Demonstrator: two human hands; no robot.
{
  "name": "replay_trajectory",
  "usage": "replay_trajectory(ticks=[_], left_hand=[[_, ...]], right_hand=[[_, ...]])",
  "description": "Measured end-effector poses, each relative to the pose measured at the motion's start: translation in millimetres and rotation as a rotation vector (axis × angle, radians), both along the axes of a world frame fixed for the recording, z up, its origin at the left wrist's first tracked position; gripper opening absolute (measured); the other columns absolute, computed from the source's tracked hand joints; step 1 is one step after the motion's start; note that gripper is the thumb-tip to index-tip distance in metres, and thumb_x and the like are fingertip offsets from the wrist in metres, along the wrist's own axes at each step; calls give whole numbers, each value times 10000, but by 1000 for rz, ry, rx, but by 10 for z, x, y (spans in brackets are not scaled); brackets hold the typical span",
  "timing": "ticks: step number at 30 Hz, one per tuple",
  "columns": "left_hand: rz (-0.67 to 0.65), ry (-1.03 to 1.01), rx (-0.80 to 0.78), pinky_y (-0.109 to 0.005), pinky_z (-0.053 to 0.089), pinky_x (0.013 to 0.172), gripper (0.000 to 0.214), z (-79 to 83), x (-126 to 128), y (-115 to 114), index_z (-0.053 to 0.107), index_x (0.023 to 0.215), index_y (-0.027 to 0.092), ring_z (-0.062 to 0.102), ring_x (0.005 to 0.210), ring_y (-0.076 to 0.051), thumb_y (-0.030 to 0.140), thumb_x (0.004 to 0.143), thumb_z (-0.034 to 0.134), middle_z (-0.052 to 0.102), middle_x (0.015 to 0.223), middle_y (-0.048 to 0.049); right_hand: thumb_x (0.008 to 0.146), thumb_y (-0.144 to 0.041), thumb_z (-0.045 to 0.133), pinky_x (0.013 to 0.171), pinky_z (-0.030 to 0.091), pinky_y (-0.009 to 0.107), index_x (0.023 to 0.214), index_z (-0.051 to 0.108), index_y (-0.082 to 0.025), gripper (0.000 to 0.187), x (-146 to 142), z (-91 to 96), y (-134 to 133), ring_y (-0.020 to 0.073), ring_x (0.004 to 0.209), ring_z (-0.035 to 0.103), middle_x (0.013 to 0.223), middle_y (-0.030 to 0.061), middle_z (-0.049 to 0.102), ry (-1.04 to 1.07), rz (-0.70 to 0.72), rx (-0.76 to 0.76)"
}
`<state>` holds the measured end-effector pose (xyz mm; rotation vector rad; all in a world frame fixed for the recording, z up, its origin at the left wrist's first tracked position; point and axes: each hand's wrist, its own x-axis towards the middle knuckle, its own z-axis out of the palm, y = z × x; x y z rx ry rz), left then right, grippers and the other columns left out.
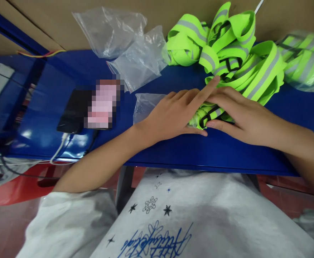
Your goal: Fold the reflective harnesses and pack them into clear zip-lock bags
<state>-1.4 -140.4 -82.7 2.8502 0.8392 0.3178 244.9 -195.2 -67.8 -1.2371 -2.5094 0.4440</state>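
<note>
Head view. A folded hi-vis strap [203, 116] lies on the blue table [173, 150] near its front edge, between both hands. Left hand [173, 114]: flat and spread, palm down on the strap's left end, forefinger stretched over the right hand [240, 114]. Right hand: fingers over the strap, thumb at its near side, clasping it. By this showing the strap is folded small but not yet in the flat bag [146, 104] just beside it, partly under the left hand. A loose pile [226, 46] behind is unfolded, and a bundle [307, 61] far right looks already bagged. Room: bare table lies left of the hands, up to the phone [75, 109]. Spare bags [124, 43] and the pile crowd the back, and the front edge runs close under the wrists.
</note>
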Motion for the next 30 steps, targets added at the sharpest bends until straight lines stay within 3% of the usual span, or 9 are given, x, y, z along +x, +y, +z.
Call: replay_trajectory(ticks=[5, 11, 17, 23, 27, 30], left_hand=[[4, -19, 54, -473, 488, 1143, 1104, -24, 42, -33, 109, 1731, 194, 604, 1383, -368, 732, 927, 643, 598, 1504, -216], [53, -31, 94, -433, 501, 1108, 1046, -28, 82, -76, 103, 1728, 185, 660, 1289, -336, 710, 968, 593, 651, 1408, -200], [78, -20, 120, -451, 503, 1108, 924, -34, 124, -52, 206, 1709, 171, 642, 1311, -346, 660, 1006, 552, 636, 1425, -199], [71, -36, 120, -472, 517, 1093, 820, -27, 183, -65, 226, 1712, 196, 640, 1322, -350, 608, 1047, 474, 639, 1430, -190], [45, -85, 5, -491, 483, 1162, 996, 43, 120, -49, 184, 1718, 193, 622, 1362, -347, 721, 970, 577, 633, 1462, -178], [-121, -101, -122, -470, 401, 1271, 1177, 96, -13, 38, 61, 1732, 210, 459, 1545, -318, 802, 889, 629, 400, 1706, -164]], right_hand=[[1056, -510, 525, 1032, 580, 515, 1481, 566, -220, 517, -105, -38, 0, 364, 1252, 643, 1390, 157, 619, 35, -85, 64], [1039, -489, 543, 881, 590, 484, 1404, 647, -260, 443, -185, -77, -54, 362, 1101, 708, 1343, 124, 668, -10, -188, 161], [1049, -488, 547, 719, 532, 392, 1359, 678, -247, 414, -285, -113, -121, 315, 949, 738, 1310, 114, 718, -58, -256, 269], [1033, -490, 569, 613, 467, 348, 1247, 704, -193, 390, -382, -178, -155, 263, 787, 716, 1138, 131, 754, -54, -315, 334], [1012, -508, 640, 686, 521, 370, 1264, 670, -197, 401, -355, -171, -116, 301, 921, 746, 1133, 113, 762, 16, -328, 309], [989, -481, 705, 759, 550, 380, 1216, 679, -211, 354, -300, -143, -85, 299, 992, 761, 1179, 87, 771, 44, -300, 282]])
